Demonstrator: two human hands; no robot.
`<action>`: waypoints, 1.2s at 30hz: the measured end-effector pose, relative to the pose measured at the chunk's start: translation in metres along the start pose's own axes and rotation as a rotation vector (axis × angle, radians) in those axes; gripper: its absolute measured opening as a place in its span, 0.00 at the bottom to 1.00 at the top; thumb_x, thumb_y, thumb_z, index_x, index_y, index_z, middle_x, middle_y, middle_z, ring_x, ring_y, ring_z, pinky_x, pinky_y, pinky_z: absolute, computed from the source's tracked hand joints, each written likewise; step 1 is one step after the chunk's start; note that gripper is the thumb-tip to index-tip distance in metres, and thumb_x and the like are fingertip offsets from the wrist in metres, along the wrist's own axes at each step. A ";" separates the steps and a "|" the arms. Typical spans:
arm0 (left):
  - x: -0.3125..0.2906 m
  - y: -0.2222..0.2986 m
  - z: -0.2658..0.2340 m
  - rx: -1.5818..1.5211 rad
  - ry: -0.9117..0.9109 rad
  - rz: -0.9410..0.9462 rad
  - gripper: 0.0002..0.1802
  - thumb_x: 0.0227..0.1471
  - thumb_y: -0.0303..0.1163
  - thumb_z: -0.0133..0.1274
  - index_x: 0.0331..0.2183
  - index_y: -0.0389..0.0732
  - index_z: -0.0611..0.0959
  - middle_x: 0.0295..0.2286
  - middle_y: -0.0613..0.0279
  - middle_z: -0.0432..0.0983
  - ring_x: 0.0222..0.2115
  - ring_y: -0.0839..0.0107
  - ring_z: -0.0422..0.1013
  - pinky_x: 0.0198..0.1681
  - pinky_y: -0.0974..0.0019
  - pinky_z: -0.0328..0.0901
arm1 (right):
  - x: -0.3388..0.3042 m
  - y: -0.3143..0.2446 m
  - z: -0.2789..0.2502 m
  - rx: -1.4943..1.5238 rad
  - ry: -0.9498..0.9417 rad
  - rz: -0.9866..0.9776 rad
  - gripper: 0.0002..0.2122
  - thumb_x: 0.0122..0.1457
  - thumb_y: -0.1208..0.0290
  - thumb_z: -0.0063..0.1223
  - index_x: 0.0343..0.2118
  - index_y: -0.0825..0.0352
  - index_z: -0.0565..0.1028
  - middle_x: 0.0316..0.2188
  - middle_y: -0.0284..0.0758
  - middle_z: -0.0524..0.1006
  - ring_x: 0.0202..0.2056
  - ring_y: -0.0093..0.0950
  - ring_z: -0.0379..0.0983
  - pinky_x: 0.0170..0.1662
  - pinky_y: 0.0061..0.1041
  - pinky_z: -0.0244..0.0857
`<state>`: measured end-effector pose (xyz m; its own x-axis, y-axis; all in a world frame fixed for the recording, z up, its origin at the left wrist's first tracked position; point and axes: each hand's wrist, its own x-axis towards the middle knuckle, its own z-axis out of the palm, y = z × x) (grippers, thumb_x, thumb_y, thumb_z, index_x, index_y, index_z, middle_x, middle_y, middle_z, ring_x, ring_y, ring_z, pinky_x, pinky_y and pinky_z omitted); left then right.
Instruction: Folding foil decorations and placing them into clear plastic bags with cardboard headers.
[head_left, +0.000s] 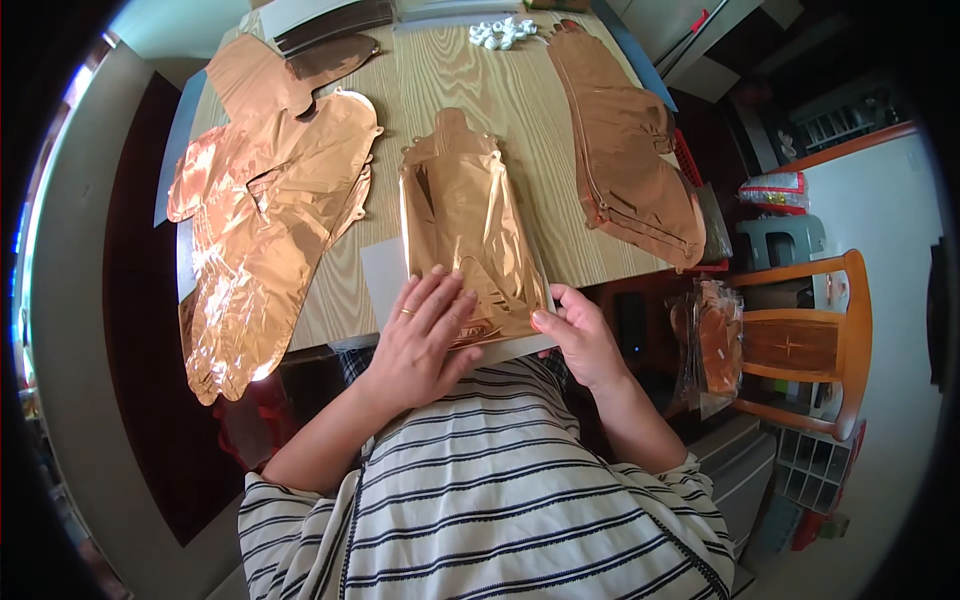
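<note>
A flat, copper-coloured foil balloon [465, 215] lies folded at the middle of the table's near edge, its narrow tab pointing away from me. Beneath it, a white sheet [383, 278] shows at the left and along the near edge. My left hand [425, 335] rests flat on the near end of the foil, fingers stretched out. At the near right corner, my right hand [582, 342] pinches the foil balloon's edge between thumb and fingers; whether the sheet is in that grip too is hard to see.
Larger unfolded foil pieces [275, 220] spread over the table's left, overhanging its near edge. Stacked foil balloons [625, 150] lie along the right. Small white items [502, 34] sit at the back. A wooden chair [855, 345] at the right holds clear-bagged foil [718, 340], near a grey-green stool [785, 238].
</note>
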<state>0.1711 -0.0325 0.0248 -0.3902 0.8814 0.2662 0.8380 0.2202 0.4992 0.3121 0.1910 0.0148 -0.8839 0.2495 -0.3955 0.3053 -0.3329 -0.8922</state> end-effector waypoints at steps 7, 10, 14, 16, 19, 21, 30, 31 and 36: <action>-0.003 -0.016 -0.009 0.041 0.099 -0.100 0.36 0.50 0.39 0.63 0.59 0.39 0.74 0.60 0.44 0.64 0.64 0.42 0.57 0.67 0.41 0.49 | 0.000 -0.003 0.009 0.005 0.059 -0.070 0.18 0.66 0.66 0.56 0.54 0.71 0.70 0.32 0.30 0.79 0.31 0.15 0.74 0.29 0.16 0.71; -0.007 -0.019 -0.007 0.067 0.067 -0.104 0.35 0.51 0.42 0.63 0.58 0.39 0.74 0.60 0.45 0.65 0.64 0.42 0.56 0.67 0.40 0.48 | -0.002 0.003 0.002 -0.343 0.200 -0.239 0.19 0.65 0.66 0.58 0.53 0.72 0.70 0.30 0.31 0.79 0.30 0.16 0.74 0.29 0.18 0.70; -0.006 -0.020 -0.004 0.098 0.066 -0.114 0.34 0.53 0.44 0.61 0.58 0.40 0.74 0.61 0.46 0.64 0.65 0.43 0.56 0.68 0.40 0.46 | -0.010 -0.001 0.008 -0.642 0.439 -0.453 0.16 0.62 0.65 0.62 0.46 0.72 0.74 0.27 0.33 0.78 0.27 0.20 0.74 0.28 0.22 0.69; -0.006 -0.019 -0.002 0.130 0.063 -0.132 0.34 0.53 0.46 0.60 0.58 0.40 0.74 0.61 0.47 0.64 0.65 0.44 0.55 0.68 0.40 0.46 | -0.013 -0.009 0.006 -0.790 0.427 -0.423 0.14 0.61 0.64 0.63 0.39 0.71 0.76 0.25 0.34 0.78 0.25 0.23 0.74 0.28 0.24 0.69; -0.004 -0.018 -0.001 0.173 0.061 -0.140 0.36 0.54 0.49 0.59 0.59 0.40 0.74 0.61 0.47 0.63 0.65 0.44 0.55 0.68 0.40 0.45 | -0.012 -0.013 0.005 -0.843 0.398 -0.289 0.13 0.59 0.62 0.64 0.31 0.70 0.78 0.22 0.36 0.78 0.22 0.27 0.75 0.27 0.25 0.69; -0.003 -0.018 -0.003 0.183 0.058 -0.140 0.37 0.53 0.50 0.58 0.59 0.41 0.74 0.61 0.47 0.64 0.65 0.44 0.54 0.68 0.40 0.45 | -0.007 -0.015 0.006 -0.841 0.397 -0.246 0.14 0.59 0.61 0.65 0.28 0.69 0.78 0.21 0.37 0.78 0.21 0.29 0.75 0.27 0.27 0.69; 0.007 -0.030 -0.007 0.066 0.093 -0.148 0.39 0.54 0.51 0.59 0.60 0.38 0.71 0.59 0.43 0.65 0.64 0.39 0.55 0.66 0.40 0.50 | 0.010 -0.015 0.013 -0.630 0.399 -0.243 0.13 0.58 0.71 0.65 0.41 0.71 0.74 0.22 0.36 0.80 0.22 0.24 0.75 0.29 0.24 0.69; 0.010 -0.034 -0.009 0.021 0.097 -0.140 0.39 0.55 0.50 0.59 0.60 0.38 0.71 0.59 0.43 0.65 0.64 0.39 0.55 0.66 0.41 0.51 | 0.011 -0.016 0.014 -0.560 0.382 -0.213 0.13 0.58 0.72 0.64 0.41 0.71 0.73 0.23 0.35 0.80 0.22 0.22 0.74 0.29 0.23 0.69; 0.038 -0.053 -0.018 -0.232 0.077 -0.134 0.31 0.59 0.38 0.56 0.60 0.37 0.71 0.59 0.43 0.65 0.64 0.44 0.57 0.66 0.49 0.56 | 0.032 -0.027 -0.002 -0.674 0.489 -0.336 0.12 0.58 0.74 0.63 0.42 0.71 0.73 0.21 0.35 0.78 0.22 0.24 0.74 0.29 0.25 0.68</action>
<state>0.1053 -0.0184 0.0236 -0.5266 0.8147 0.2427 0.6712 0.2232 0.7069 0.2759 0.2100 0.0260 -0.7614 0.6482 -0.0018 0.3369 0.3934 -0.8554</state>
